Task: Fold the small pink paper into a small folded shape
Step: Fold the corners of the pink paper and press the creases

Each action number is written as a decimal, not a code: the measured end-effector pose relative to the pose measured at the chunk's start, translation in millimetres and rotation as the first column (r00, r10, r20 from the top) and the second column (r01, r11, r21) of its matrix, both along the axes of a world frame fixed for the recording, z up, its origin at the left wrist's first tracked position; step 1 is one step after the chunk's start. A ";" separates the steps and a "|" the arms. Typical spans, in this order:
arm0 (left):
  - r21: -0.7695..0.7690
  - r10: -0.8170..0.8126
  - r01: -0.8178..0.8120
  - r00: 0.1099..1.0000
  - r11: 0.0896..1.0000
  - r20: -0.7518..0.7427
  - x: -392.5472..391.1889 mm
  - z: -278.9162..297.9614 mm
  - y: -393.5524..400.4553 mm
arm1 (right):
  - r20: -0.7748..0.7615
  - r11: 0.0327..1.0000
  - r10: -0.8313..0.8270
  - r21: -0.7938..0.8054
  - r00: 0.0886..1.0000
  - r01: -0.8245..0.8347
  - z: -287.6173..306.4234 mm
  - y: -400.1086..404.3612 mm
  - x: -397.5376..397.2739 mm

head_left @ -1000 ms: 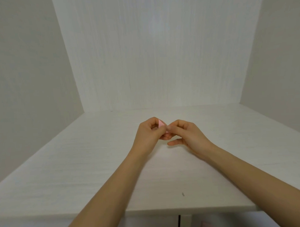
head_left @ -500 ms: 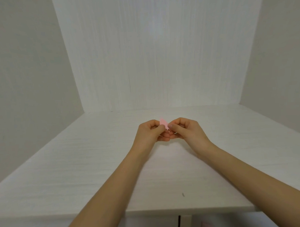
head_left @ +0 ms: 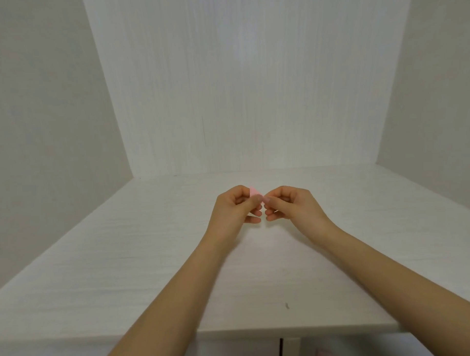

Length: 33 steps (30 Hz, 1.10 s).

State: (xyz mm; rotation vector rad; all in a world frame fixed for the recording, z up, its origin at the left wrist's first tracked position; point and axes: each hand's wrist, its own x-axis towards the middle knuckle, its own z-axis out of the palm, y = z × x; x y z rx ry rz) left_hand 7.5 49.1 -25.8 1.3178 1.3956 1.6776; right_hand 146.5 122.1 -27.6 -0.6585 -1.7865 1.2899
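A tiny folded pink paper (head_left: 253,191) shows between my two hands, held a little above the middle of the white table (head_left: 125,261). My left hand (head_left: 236,208) pinches it between thumb and curled forefinger; only its top corner sticks out. My right hand (head_left: 289,205) is curled too, with thumb and forefinger tips pinching the paper's right edge. Most of the paper is hidden behind the fingers.
White walls close the table in at the back and on both sides. A small dark mark (head_left: 287,305) lies near the table's front edge. Below the edge a dark gap (head_left: 281,349) shows between cabinet fronts.
Both hands stayed at the same spot over the table. The lower fingers of both hands have spread out a little, and less of the pink paper shows than half a second ago.
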 end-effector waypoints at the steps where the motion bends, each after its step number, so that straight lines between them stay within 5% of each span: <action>1: 0.012 0.012 -0.012 1.000 1.000 -0.009 -0.8 0.3 0.2 | 0.015 1.000 0.000 -0.005 1.000 0.000 0.3 -0.4 -0.1; 13: 0.025 -0.056 0.052 0.984 0.998 0.168 -4.1 2.8 0.5 | -0.085 0.997 0.052 -0.047 0.995 -0.056 2.0 0.9 1.5; 22: -0.002 0.021 -0.021 0.999 1.000 0.029 0.2 4.0 -1.2 | 0.010 0.986 -0.004 0.167 1.000 0.002 -2.8 -0.1 -1.8; 33: -0.066 -0.024 0.031 0.995 0.997 0.101 -1.3 6.2 -2.4 | 0.079 0.947 -0.047 0.321 0.996 0.020 -0.1 -4.8 1.1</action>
